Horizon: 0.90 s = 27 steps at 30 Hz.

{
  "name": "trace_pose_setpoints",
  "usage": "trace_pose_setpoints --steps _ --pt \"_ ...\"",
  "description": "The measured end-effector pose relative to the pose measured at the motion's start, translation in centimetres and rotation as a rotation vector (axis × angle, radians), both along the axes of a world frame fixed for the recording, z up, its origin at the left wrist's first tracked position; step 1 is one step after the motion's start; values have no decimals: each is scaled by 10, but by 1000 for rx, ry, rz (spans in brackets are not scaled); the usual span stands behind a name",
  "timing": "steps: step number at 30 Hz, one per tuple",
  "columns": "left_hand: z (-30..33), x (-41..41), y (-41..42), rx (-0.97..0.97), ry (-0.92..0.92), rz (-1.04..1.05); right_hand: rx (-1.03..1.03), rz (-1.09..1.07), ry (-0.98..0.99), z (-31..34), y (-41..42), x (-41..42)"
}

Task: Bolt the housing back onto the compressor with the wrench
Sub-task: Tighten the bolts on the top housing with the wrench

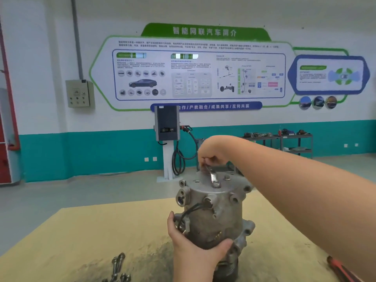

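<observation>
A grey metal compressor (211, 216) stands upright on the tan table (101, 237), with its round housing (201, 185) on top. A flat steel wrench (212, 176) lies across the housing top, its ring end seated on a bolt (216, 184) near the front edge. My right hand (213, 151) reaches over the compressor and grips the far end of the wrench handle. My left hand (193, 249) wraps around the lower front of the compressor body and holds it.
Several loose long bolts (119, 265) lie on the table at the lower left. A red-handled tool (341, 269) lies at the lower right edge. Beyond the table stand a charging post (166, 139) and a metal shelf (289, 141) against the wall.
</observation>
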<state>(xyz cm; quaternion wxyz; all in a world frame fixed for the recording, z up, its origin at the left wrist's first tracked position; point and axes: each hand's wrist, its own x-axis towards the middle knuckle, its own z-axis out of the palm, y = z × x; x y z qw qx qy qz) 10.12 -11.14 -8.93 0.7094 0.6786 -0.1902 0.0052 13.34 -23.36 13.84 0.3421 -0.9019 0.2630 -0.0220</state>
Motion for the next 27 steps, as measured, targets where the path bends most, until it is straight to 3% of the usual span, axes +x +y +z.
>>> trace_pose_setpoints --steps 5,8,16,23,27 --pt "0 0 -1 -13 -12 1 1034 -304 -448 -25 -46 -55" --pt "-1 -2 0 -19 -52 15 1255 -290 -623 -40 -50 -95" --pt "1 0 5 25 -73 24 1166 -184 -942 -73 -30 -118" --pt "-1 0 6 36 -82 18 930 -206 -861 -52 -30 -107" --pt "1 -6 7 47 -63 15 869 -285 -947 -46 -26 -98"
